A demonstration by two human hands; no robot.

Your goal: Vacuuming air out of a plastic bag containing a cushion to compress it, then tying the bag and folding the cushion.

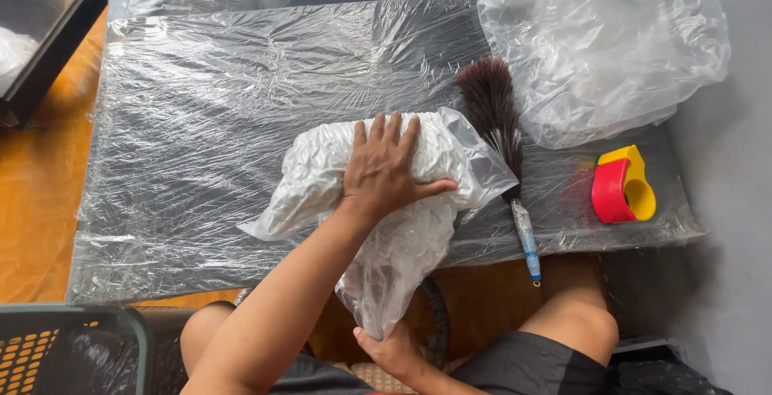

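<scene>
While a clear plastic bag (378, 202) stuffed with crumpled white material lies at the near edge of the counter (201, 121), its open end spills over that edge toward the person's lap. The left hand (386, 171) lies flat on top of the bag, fingers spread and pressing down on the filling. The right hand (394, 351) is below the counter edge, closed in a pinch on the hanging mouth of the bag. The counter is a low, dark slab wrapped all over in wrinkled clear film.

Just beside the bag on its right lies a feather duster (500, 133), its dark brown plume pointing toward the far edge and its pale blue-and-white handle sticking out past the near edge. The bag's corner overlaps the duster's plume. Near the right edge of the counter, well apart from the bag, sits a red and yellow plastic tape dispenser (623, 186). A large, loose clear plastic bag (603, 41) is heaped on the far right corner. More plastic is bundled beyond the far edge. A dark green perforated crate (64, 347) stands on the floor at the near left.
</scene>
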